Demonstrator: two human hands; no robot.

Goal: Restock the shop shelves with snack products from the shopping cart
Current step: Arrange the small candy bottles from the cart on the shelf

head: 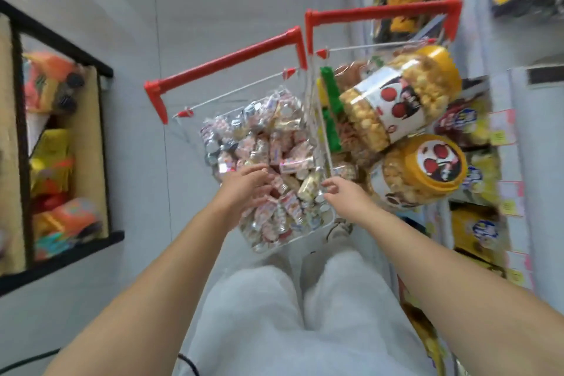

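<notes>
Two small wire shopping carts with red handles stand side by side below me. The left cart [186,114] is full of several small pink and silver snack packets [274,146]. The right cart [317,55] carries two big clear popcorn jars with yellow lids, one lying across [399,101] and one nearer me [427,171]. My left hand [247,189] reaches into the packets with loosely curled fingers; whether it grips any is unclear. My right hand [341,192] hovers at the near right corner of the left cart, fingers relaxed, holding nothing.
A black-framed shelf unit [103,137] with orange and yellow snack bags stands at the left. White shelves [515,143] with yellow bags and price tags run along the right. Pale tiled floor lies between. My white trousers and a shoe [338,229] show below the carts.
</notes>
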